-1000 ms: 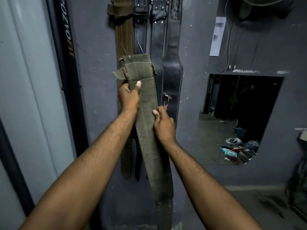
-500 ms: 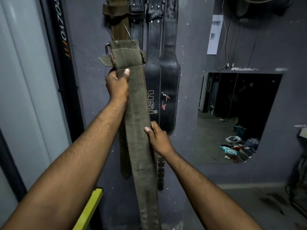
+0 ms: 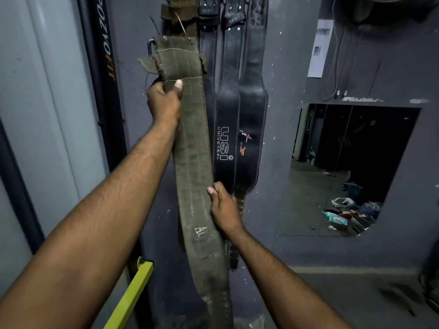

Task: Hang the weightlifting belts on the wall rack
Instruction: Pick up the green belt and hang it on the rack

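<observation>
I hold a worn olive-green weightlifting belt (image 3: 193, 167) upright against the grey wall. My left hand (image 3: 164, 100) grips it just below its buckle end, thumb across the front. My right hand (image 3: 224, 207) grips the belt's right edge lower down. The buckle end, with its metal ring and two thin prongs, sits just under the top of the frame. Behind it hang a brown belt (image 3: 179, 13) and black leather belts (image 3: 226, 96), one printed "USI UNIVERSAL". The rack itself is out of view above.
A dark upright post with orange lettering (image 3: 107, 55) stands left of the belts. A yellow bar (image 3: 133, 290) angles up at the lower left. A wall opening (image 3: 351, 167) on the right shows a room with clutter on its floor. A paper sheet (image 3: 319, 48) hangs above it.
My left hand has raised the buckle end of the green belt higher up the wall. My right hand has slid further down the belt.
</observation>
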Motion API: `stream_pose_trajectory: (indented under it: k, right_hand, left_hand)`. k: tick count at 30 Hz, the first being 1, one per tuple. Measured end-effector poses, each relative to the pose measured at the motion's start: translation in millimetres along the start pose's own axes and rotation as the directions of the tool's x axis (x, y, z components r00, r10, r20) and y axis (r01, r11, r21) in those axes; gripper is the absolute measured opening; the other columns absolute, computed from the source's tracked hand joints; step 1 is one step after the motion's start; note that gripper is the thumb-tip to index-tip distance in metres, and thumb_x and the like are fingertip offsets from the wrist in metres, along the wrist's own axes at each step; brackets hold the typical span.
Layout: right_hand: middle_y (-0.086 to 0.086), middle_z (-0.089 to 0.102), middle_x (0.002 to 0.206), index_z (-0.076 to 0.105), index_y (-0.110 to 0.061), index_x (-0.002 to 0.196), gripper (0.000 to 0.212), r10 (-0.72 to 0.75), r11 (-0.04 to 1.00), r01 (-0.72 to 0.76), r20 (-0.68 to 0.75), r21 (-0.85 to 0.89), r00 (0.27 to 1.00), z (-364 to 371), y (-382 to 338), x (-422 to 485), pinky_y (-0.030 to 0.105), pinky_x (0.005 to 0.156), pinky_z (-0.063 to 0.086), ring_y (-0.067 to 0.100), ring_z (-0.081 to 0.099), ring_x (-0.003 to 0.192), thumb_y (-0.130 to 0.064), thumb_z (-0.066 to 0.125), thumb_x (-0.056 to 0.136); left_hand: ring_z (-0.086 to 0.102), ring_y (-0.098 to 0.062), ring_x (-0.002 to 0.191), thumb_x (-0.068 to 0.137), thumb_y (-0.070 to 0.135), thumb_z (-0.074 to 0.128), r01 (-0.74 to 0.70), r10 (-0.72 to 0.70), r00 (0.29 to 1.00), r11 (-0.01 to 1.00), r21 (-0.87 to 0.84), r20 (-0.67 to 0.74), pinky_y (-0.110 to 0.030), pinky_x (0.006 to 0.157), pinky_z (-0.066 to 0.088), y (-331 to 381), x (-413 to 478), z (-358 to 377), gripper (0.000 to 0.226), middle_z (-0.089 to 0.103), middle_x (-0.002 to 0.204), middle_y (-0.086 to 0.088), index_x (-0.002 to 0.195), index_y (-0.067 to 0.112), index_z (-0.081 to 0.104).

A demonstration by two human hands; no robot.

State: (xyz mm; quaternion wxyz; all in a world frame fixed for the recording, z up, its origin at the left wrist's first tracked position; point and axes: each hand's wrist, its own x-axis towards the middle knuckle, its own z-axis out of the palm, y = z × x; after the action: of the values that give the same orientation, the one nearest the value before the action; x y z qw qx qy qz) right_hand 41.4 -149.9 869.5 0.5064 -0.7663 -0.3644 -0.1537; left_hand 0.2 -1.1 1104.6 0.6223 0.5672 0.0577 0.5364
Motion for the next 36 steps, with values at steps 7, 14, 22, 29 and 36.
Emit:
stream_pose_trajectory:
  k: [7, 14, 22, 29, 36]
  right_hand:
    - [0.000, 0.071, 0.115, 0.064, -0.025, 0.115, 0.049, 0.183, 0.968, -0.244, 0.492, 0.062, 0.851, 7.8, 36.8, -23.7, 0.048, 0.094, 0.056, 0.017, 0.069, 0.105, -0.065, 0.047, 0.091]
    - [0.013, 0.073, 0.112, 0.066, -0.004, 0.117, 0.032, 0.044, 0.851, -0.195, 0.305, 0.488, 0.951, -26.8, -56.4, 57.9, 0.035, 0.090, 0.058, 0.021, 0.071, 0.099, -0.026, 0.065, 0.095]
    - [0.014, 0.070, 0.102, 0.060, -0.004, 0.116, 0.020, 0.064, 0.577, -0.048, 0.013, 0.816, 0.998, -76.0, -140.1, 126.3, 0.033, 0.077, 0.060, 0.020, 0.069, 0.088, -0.010, 0.060, 0.097]
    - [0.016, 0.070, 0.101, 0.067, -0.009, 0.103, 0.013, 0.095, 0.540, 0.069, -0.142, 0.839, 0.985, -68.2, -132.6, 116.0, 0.049, 0.094, 0.054, 0.027, 0.066, 0.094, -0.002, 0.063, 0.093]
    - [0.008, 0.072, 0.092, 0.068, -0.012, 0.094, 0.011, 0.118, 0.558, 0.115, -0.216, 0.822, 0.969, -76.2, -136.9, 117.3, 0.045, 0.089, 0.056, 0.021, 0.068, 0.088, -0.003, 0.064, 0.093]
  left_hand:
    - [0.073, -0.022, 0.099, 0.096, 0.021, 0.062, 0.089, -0.084, 0.994, 0.994, -0.060, 0.075, -0.045, 0.087, 0.061, 14.0, -4.1, -15.0, 0.008, 0.074, 0.107, -0.007, 0.103, 0.016, 0.063]
    - [0.070, -0.022, 0.102, 0.102, 0.025, 0.053, 0.139, -0.128, 0.968, 0.990, -0.036, 0.217, -0.038, 0.083, 0.061, 25.0, -20.3, -10.5, 0.019, 0.072, 0.113, -0.009, 0.116, 0.013, 0.059]
    - [0.066, -0.019, 0.111, 0.105, 0.030, 0.043, -0.041, -0.051, 0.917, 0.974, 0.223, 0.394, -0.041, 0.097, 0.055, 11.0, -51.1, -9.9, 0.020, 0.068, 0.119, -0.004, 0.116, 0.021, 0.057]
    - [0.064, -0.020, 0.104, 0.101, 0.021, 0.048, -0.375, 0.124, 0.886, 0.760, 0.531, 0.447, -0.028, 0.080, 0.047, -32.9, -75.4, -33.7, 0.021, 0.069, 0.114, -0.002, 0.118, 0.013, 0.058]
    - [0.066, -0.014, 0.109, 0.101, 0.021, 0.054, -0.217, 0.035, 0.850, 0.932, 0.290, 0.525, -0.026, 0.089, 0.053, -35.5, -86.7, -39.6, 0.026, 0.069, 0.120, -0.002, 0.125, 0.011, 0.054]
